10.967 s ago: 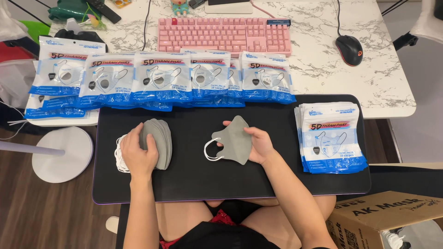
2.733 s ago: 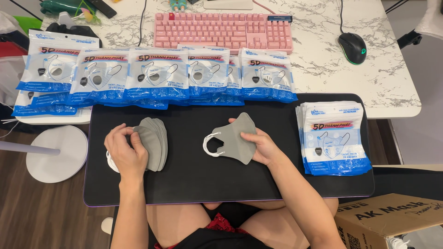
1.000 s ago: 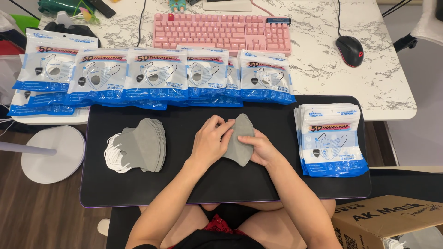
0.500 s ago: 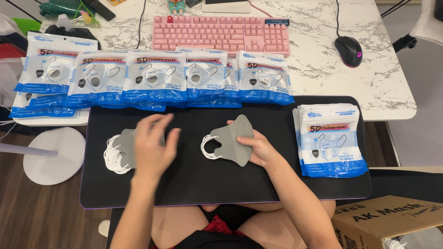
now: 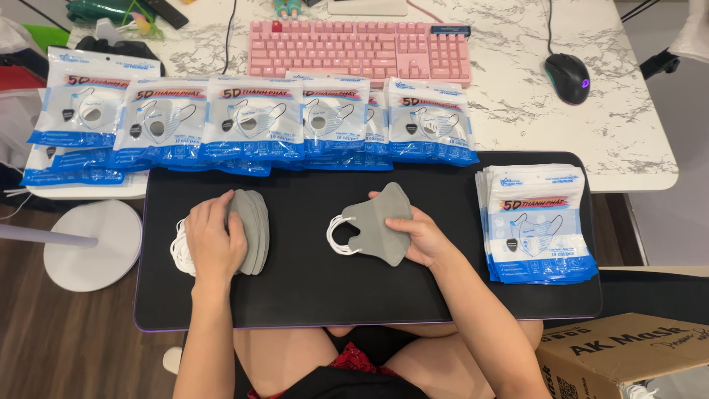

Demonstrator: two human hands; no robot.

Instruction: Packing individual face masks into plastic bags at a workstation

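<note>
On the black mat (image 5: 310,292) lie two lots of folded grey face masks with white ear loops. My left hand (image 5: 213,238) rests palm down on the left pile of grey masks (image 5: 251,229). My right hand (image 5: 422,235) holds the right edge of the second small stack of grey masks (image 5: 377,223) near the mat's middle, its loops pointing left.
A row of blue and white mask packets (image 5: 251,122) lines the mat's far edge. Another stack of packets (image 5: 533,225) sits at the right. Behind are a pink keyboard (image 5: 360,53) and a black mouse (image 5: 570,77). A cardboard box (image 5: 628,356) stands at lower right.
My left hand went over to the right stack a second ago, then swung back left and now lies on the left pile. My right hand stayed on the right stack.
</note>
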